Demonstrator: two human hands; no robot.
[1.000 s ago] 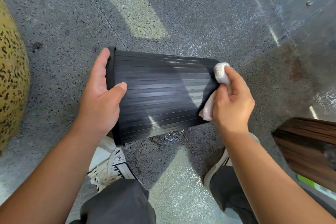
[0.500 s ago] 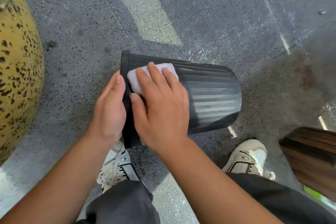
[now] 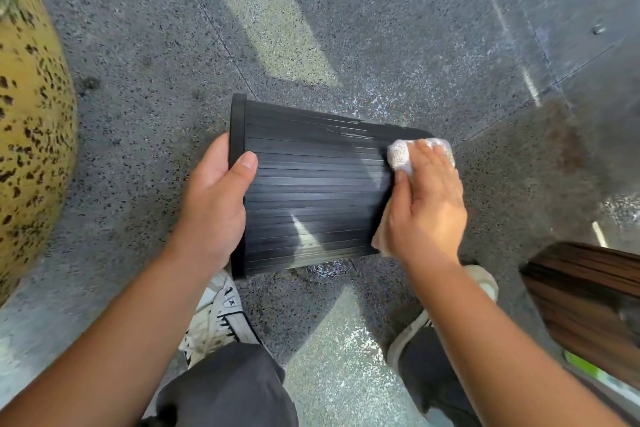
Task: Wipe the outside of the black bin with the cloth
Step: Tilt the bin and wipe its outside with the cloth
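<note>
While the black bin (image 3: pixel 311 191) is gripped at its rim by the left hand (image 3: pixel 214 204), the white cloth (image 3: pixel 401 154) is pressed on its far end by the flat right hand (image 3: pixel 426 208).

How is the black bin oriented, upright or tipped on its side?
Tipped on its side: the black bin lies lengthwise, its ribbed wall facing the camera, left hand gripping the rim end, right hand pressing the cloth at the other.

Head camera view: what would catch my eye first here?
A ribbed black bin lies on its side at centre. The left hand grips its rim, while the right hand presses a white cloth against its closed end. A yellow speckled object bulges at the left edge.
</note>
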